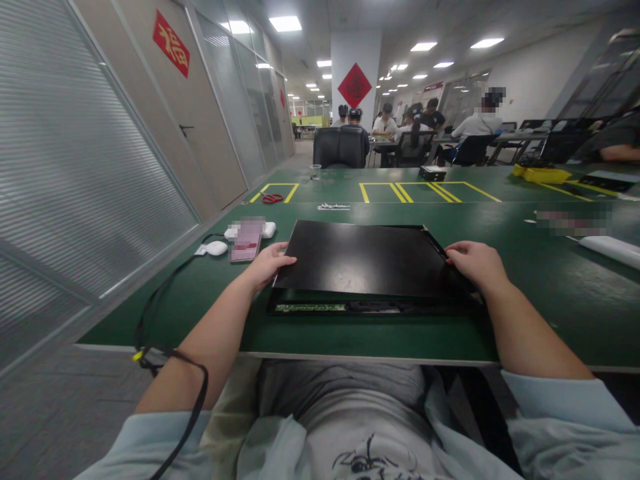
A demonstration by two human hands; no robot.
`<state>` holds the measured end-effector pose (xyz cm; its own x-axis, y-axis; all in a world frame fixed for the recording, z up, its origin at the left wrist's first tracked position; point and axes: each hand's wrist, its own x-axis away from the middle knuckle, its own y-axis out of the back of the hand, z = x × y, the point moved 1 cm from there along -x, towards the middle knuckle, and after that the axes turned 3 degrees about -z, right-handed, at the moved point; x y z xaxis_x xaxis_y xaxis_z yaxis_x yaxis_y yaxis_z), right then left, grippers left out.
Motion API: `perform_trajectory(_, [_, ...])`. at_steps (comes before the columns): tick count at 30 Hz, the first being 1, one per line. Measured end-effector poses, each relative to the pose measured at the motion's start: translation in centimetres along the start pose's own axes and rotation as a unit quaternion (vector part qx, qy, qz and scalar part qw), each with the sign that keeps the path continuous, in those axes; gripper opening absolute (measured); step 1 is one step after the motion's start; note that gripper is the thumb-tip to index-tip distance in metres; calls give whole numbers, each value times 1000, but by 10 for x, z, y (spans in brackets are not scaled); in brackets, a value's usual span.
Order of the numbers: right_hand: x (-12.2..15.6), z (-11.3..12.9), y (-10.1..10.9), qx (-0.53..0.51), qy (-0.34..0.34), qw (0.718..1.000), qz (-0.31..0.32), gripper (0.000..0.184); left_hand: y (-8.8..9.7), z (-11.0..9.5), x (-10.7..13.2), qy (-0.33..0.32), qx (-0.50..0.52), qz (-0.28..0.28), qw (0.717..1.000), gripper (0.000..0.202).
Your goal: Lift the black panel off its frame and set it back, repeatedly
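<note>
A thin black display panel [350,257], dull and smooth on top, lies slightly askew over a shallow black frame [415,308]. Along the frame's near edge a strip of green circuit board [310,308] shows in the gap below the panel. My left hand [270,265] grips the panel's left edge, thumb on top and fingers underneath. At the right side, my right hand [473,263] has thumb and fingers closed at the edge, where panel and frame sit close together; its lower fingers are partly hidden. The panel's left side looks raised off the frame.
On the green table [200,320], a phone [245,241] and white device with a black cable [150,293] lie left. Farther back are red scissors [273,198], a clear cup [315,172], small white pieces [333,207] and a yellow tray [543,175]. People sit beyond.
</note>
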<state>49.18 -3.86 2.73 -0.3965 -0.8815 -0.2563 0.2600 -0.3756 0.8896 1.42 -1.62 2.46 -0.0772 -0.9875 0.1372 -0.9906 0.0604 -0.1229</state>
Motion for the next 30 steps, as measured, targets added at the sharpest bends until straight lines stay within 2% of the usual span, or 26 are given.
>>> perform_trajectory(11, [-1,-3,-1,-4,7,1000,9,33,-1,-1,2,2,8,-6,1000,55])
perform_trajectory(17, [-2,-3,-2,-1,23,1000,0,32,1,1,-1,2,12,1,1000,61])
perform_trajectory(30, [1,1,1,24,16,1000,10,33,1,2,0,-5,14,0,1000,59])
